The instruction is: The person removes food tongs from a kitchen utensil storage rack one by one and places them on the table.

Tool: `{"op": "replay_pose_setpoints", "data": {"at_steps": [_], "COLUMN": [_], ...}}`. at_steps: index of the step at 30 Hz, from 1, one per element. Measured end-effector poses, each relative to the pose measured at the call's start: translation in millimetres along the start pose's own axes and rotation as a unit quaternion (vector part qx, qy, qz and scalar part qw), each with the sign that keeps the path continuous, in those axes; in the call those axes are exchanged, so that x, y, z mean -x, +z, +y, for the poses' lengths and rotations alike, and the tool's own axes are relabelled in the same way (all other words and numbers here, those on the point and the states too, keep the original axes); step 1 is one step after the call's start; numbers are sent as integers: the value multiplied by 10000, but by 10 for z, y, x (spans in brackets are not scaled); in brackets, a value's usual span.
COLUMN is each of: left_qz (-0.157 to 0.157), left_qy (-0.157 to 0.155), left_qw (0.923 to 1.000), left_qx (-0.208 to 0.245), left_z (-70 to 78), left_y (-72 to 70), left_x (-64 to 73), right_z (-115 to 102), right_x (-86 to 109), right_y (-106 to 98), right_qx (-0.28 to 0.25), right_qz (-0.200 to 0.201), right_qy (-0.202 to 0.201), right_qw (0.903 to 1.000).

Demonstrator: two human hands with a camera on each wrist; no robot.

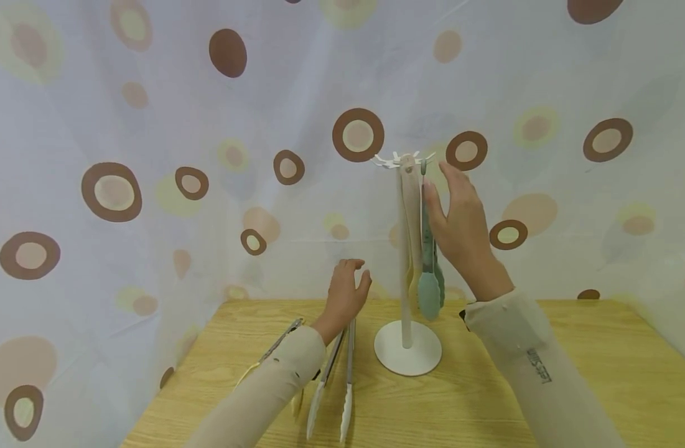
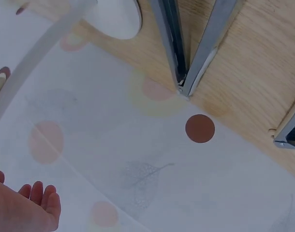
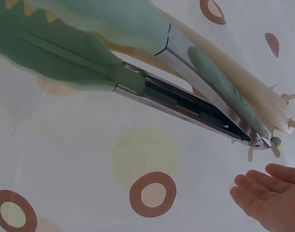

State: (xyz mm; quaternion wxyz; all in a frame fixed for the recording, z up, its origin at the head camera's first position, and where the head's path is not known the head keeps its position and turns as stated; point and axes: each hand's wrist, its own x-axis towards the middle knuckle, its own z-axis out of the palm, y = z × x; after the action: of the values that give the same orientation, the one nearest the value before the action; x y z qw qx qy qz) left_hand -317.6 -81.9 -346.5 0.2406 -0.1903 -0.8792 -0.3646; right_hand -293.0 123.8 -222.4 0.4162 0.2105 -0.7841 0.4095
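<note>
Green-tipped tongs (image 1: 428,295) hang from a hook at the top of a white utensil stand (image 1: 382,345). Beside their upper end is my right hand (image 1: 462,227), its fingers spread and holding nothing; the right wrist view shows a gap between the fingertips (image 3: 239,191) and the tongs. A beige utensil (image 3: 254,89) hangs close behind the green tongs. To the left of the stand my left hand (image 1: 344,298) hovers with loosely bent fingers and nothing in its grasp. Below it, tongs with white tips (image 1: 346,414) lie spread on the table.
More tongs with yellowish tips (image 1: 247,373) lie farther left on the wooden table (image 1: 488,386), partly hidden by the left sleeve (image 1: 264,398). A curtain with brown circles (image 1: 297,93) hangs behind and along the sides. Several white hooks (image 1: 387,163) ring the stand's top.
</note>
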Motion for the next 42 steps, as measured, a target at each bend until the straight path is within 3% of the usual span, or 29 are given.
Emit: {"op": "replay_pose_setpoints", "data": {"at_steps": [8,14,17,21,24,26,29,35,42], "left_qz": [509,1172,1517,2029,2301,2367,2265,1746,1288], "left_qy": [644,1307,1779,2433,2767,2888,2969,2914,2811], "left_qw": [9965,9843,9719,9479,9325,9273,9275,9405,9509], "left_qx": [179,194,267,324,298,262,188,14,168], "left_z": [197,388,476,607,718,786,865,919,933], "left_y": [-210,-349,-386,-437,-481,-510,-551,-604,-629], "left_x": [-236,-424,-519,-649,-752,-824,-928,-1098,-1167], "right_z": [97,107,108,115,113,111,106,95,111], "right_x": [140,224,261,299,319,330,343,364,364], "right_y": [-15,13,17,9,3,2,1,-14,-32], "right_qx": [58,62,67,124,143,159,193,234,276], "right_qz": [98,57,80,87,130,153,158,143,142], "right_qy": [23,5,15,18,-26,-35,-6,96,80], "right_qw": [9999,10000,9999,9999,9998,9998,9997,9996,9995]}}
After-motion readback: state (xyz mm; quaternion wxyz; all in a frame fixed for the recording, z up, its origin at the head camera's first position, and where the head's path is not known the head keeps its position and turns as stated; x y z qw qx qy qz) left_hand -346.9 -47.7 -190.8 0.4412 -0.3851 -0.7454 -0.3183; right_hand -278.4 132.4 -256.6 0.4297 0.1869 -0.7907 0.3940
